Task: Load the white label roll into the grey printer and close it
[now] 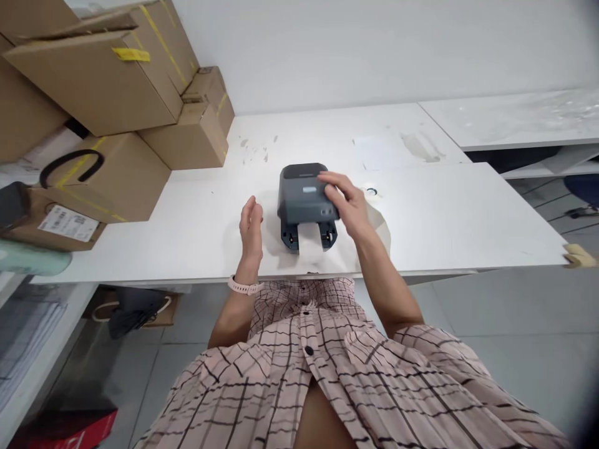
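Note:
A dark grey label printer (304,199) sits near the front edge of the white table. Its lid is partly raised at the front, where the dark inner parts show. A strip of white label paper (310,242) comes out of the front toward my body. My right hand (344,196) is on the lid's right side, fingers over the top and thumb by the front corner. To the left of the printer, my left hand (251,227) hovers apart from it, upright and holding nothing, with a pink band on the wrist.
Cardboard boxes (112,87) are stacked at the back left. A mint-green cylinder (35,257) lies at the left table edge. Pale backing paper (380,227) spreads right of the printer, with a small ring (372,191) beyond it. The wall stands behind the table (468,218).

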Demonstrator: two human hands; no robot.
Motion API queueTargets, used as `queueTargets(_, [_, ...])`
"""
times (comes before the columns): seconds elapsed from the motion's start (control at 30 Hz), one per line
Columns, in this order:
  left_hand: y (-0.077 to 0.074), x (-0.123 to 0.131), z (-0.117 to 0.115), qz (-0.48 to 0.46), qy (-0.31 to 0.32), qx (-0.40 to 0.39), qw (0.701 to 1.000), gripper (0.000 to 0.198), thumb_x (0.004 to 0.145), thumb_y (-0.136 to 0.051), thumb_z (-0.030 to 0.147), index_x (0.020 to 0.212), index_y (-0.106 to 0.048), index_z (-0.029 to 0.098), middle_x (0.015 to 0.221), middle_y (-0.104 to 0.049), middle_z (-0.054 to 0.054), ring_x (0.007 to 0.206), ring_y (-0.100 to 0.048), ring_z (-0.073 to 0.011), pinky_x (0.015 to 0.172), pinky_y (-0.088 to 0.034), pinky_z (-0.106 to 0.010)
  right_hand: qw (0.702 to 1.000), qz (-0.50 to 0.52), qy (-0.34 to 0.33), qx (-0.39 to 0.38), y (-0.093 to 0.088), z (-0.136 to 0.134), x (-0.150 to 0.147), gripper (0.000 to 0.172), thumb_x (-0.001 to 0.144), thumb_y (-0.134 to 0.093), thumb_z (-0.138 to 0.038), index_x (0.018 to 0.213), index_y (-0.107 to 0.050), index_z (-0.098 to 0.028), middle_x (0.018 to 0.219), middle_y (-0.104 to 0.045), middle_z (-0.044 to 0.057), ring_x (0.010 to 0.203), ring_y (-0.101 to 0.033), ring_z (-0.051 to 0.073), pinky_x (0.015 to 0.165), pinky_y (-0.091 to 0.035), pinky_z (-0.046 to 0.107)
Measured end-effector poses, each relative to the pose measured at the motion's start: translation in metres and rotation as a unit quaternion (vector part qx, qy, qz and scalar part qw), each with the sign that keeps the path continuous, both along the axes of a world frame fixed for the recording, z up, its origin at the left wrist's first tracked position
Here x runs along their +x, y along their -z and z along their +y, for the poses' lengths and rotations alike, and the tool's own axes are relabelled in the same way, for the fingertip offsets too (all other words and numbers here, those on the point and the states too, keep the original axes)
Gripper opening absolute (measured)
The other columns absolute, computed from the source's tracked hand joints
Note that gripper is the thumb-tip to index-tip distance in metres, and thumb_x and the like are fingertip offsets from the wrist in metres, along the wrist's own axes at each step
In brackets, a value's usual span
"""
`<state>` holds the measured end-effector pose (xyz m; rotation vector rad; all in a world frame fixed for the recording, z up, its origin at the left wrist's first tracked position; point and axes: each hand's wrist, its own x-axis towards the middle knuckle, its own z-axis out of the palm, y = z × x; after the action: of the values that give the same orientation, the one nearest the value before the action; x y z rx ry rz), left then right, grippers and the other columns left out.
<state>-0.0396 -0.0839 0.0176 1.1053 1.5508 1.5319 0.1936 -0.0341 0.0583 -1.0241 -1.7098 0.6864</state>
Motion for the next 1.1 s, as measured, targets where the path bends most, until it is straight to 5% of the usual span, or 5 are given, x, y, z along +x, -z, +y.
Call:
queueTargets(0.33, [0.019,0.052,-0.017,-0.095,0.145,-0.077,0.982,0.081,0.086,-0.074,0.054,0.154,-0.041,0.025,0.155,-0.055,-0.014,0.141,-0.056,-0.0332,0.112,-0.053,-0.043,0.969,0.077,-0.018,-0.235,0.087,-0.030,0.000,0.089,0.098,-0.051,-0.058,0.169,-0.006,-0.028,0.174,-0.028,0.010,0.155,-0.040,0.026,0.123,-0.045,0.046])
queueTargets(0.6, [0.022,0.053,-0.024,-0.114,0.137,-0.049,0.983,0.076,0.080,-0.079,0.054,0.144,-0.053,0.024,0.147,-0.062,-0.013,0.133,-0.060,-0.0329,0.108,-0.053,-0.044,0.936,0.223,-0.018,-0.271,0.085,-0.033,-0.003,0.103,0.080,-0.076,-0.062,0.165,-0.025,-0.035,0.170,-0.038,0.004,0.155,-0.038,0.029,0.128,-0.036,0.051])
queueTargets(0.77, [0.036,0.057,-0.077,-0.041,-0.047,-0.075,0.995,0.050,0.083,-0.074,0.056,0.118,-0.067,0.021,0.123,-0.070,-0.011,0.112,-0.065,-0.0240,0.095,-0.052,-0.036,0.926,0.258,-0.013,-0.277,0.083,-0.034,-0.005,0.103,0.076,-0.080,-0.061,0.163,-0.032,-0.033,0.168,-0.041,0.005,0.154,-0.039,0.030,0.129,-0.034,0.051])
queueTargets(0.93, [0.033,0.062,-0.091,-0.199,0.193,-0.224,0.934,0.044,0.079,-0.074,0.060,0.079,-0.072,0.016,0.080,-0.072,-0.007,0.071,-0.061,-0.0163,0.069,-0.047,-0.031,0.938,0.238,-0.009,-0.253,0.088,-0.033,-0.005,0.101,0.079,-0.075,-0.065,0.163,-0.030,-0.031,0.169,-0.038,0.007,0.155,-0.039,0.028,0.129,-0.034,0.049])
queueTargets(1.1, [0.025,0.068,-0.073,-0.251,0.181,-0.221,0.925,0.042,0.063,-0.088,0.051,0.078,-0.072,0.016,0.069,-0.064,0.000,0.063,-0.052,-0.0115,0.063,-0.039,-0.027,0.944,0.210,-0.014,-0.253,0.094,-0.031,-0.005,0.101,0.082,-0.069,-0.068,0.165,-0.023,-0.031,0.170,-0.036,0.010,0.155,-0.039,0.029,0.127,-0.035,0.053])
